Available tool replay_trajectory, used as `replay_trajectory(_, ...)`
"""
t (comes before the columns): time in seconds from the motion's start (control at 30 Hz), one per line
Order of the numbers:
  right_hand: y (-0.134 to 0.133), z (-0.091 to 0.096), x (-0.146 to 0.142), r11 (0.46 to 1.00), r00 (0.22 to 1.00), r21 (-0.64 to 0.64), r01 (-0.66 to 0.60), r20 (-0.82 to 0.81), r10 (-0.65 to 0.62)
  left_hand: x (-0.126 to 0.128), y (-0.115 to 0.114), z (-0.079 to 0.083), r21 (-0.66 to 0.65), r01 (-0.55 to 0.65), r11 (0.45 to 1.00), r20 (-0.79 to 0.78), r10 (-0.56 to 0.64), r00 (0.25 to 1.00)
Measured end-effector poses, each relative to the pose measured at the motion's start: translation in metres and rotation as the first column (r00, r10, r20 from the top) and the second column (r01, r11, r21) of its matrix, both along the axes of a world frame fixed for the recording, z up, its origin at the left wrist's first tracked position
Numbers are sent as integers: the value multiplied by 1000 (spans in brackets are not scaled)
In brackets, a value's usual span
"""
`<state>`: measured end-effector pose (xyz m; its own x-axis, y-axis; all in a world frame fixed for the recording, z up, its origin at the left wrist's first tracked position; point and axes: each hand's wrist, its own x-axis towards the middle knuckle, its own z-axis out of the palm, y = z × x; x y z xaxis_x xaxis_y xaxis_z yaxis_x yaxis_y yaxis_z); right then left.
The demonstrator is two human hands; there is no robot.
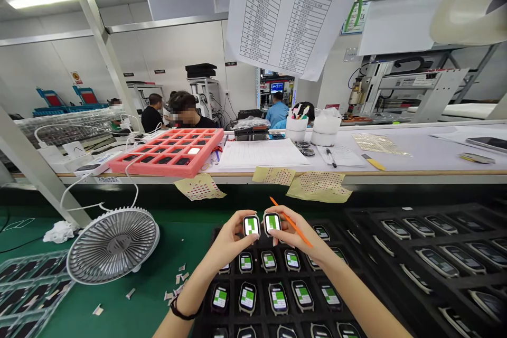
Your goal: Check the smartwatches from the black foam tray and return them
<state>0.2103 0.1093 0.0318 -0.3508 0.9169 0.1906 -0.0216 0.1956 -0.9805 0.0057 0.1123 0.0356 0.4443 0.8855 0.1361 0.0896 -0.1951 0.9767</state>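
Left smartwatch (251, 226) and right smartwatch (272, 223), lit, above a black compartmented tray (257, 277)
Left hand (229, 237) pinches its smartwatch between narrowed fingers (247, 242); right hand (292, 238) does likewise, also holding an orange stick (292, 223).

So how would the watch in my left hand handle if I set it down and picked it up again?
The watch is probably stiff, given its hard-looking rounded case. Its smooth-looking lit screen may be slippery and fragile if dropped. With no strap showing, it's likely light; your left hand holds it alone.
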Motion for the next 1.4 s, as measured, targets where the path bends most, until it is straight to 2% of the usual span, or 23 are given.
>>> replay_trajectory(0.2, -4, 4, -3, 995, 995, -24, 101, -9, -101, 3, 0, 5, -102, -60, 993, 35, 64, 997)
replay_trajectory(0.3, -4, 4, -3, 993, 993, -32, 111, -27, -111, 4, 2, 5, -111, -67, 992, 36, 72, 997)
replay_trajectory(0.6, -5, 5, 2, 1000, 1000, 7, 20, 18, -21, 1, 2, 1, -72, -26, 997, 16, 27, 1000)
replay_trajectory(0.8, -2, 0, 2, 999, 999, 25, -44, 9, 44, 3, 1, 2, -76, -58, 995, 31, 60, 998)
replay_trajectory(0.9, -4, 3, 1, 1000, 1000, 24, -9, 7, 9, 3, 2, 1, -74, -66, 995, 42, 69, 997)
replay_trajectory(1.0, -5, 5, -2, 997, 997, 6, 82, 3, -82, 3, 4, 0, -78, -80, 994, 41, 83, 996)
replay_trajectory(1.2, 0, -4, -2, 967, 968, -62, 246, -43, -249, 4, 5, 0, -98, -77, 992, 38, 81, 996)
replay_trajectory(1.3, 1, -4, -1, 972, 973, -62, 229, -27, -231, 3, 4, 0, -98, -68, 993, 20, 70, 997)
replay_trajectory(1.4, 1, -2, 2, 989, 989, -40, 146, -19, -146, 2, 4, -1, -84, -40, 996, 1, 40, 999)
